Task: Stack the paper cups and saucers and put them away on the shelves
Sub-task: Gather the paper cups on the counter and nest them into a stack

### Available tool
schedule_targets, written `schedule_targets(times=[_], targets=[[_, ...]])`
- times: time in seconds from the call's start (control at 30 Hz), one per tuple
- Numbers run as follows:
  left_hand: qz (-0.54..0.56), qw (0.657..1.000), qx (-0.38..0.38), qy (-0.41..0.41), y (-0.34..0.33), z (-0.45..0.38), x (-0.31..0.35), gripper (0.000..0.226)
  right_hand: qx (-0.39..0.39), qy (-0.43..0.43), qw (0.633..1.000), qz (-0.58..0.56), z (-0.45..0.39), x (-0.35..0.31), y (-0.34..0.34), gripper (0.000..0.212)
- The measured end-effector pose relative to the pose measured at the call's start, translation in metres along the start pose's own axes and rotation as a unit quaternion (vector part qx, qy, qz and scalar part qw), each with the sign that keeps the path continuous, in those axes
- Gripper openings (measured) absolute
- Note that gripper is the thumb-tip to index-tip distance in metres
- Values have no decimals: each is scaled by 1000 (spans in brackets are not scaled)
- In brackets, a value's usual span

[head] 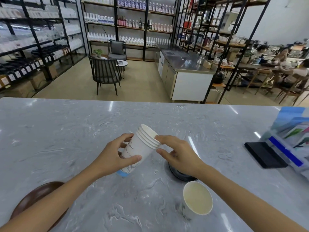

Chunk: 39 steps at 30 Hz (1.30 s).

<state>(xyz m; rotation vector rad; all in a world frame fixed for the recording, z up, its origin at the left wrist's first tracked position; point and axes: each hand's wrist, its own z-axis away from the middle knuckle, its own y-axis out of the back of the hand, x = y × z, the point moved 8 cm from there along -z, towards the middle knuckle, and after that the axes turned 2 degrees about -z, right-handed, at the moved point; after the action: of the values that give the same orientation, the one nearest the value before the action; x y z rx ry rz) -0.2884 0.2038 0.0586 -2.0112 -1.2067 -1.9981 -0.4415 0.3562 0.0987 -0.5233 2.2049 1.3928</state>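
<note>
Lower left, a brown saucer (36,196) lies on the marble counter (66,131). At centre, the left hand (110,156) grips the tilted stack of paper cups (142,144). The right hand (178,154) pinches its rim above a dark saucer (182,175). A single paper cup (197,200) stands lower right.

Left hand (111,158) grips nested cups (142,146); right hand (179,155) pinches rims.

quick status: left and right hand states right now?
Left hand: grips the cup stack around its body, held tilted above the counter.
Right hand: forefinger and thumb pinch the stack's rims.
</note>
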Motion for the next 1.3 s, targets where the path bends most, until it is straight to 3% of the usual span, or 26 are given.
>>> schedule_targets(times=[0.13,0.4,0.63,0.87,1.2,1.3], targets=[[15,1000,-18,6,-16,6,-8,62,-19,-22,999,28,33,6,11,46],[42,997,-60,26,-50,23,-30,74,0,-125,988,94,137,18,44,30],[57,993,-93,40,-77,36,-47,77,15,-186,969,161,208,19,26,34],[60,990,-116,51,-96,46,-53,75,73,-228,966,100,230,32,10,16],[38,989,-128,57,-97,53,-54,76,176,-216,960,12,208,9,77,18],[25,989,-137,40,-97,53,-47,72,206,-235,950,-5,193,2,110,27]])
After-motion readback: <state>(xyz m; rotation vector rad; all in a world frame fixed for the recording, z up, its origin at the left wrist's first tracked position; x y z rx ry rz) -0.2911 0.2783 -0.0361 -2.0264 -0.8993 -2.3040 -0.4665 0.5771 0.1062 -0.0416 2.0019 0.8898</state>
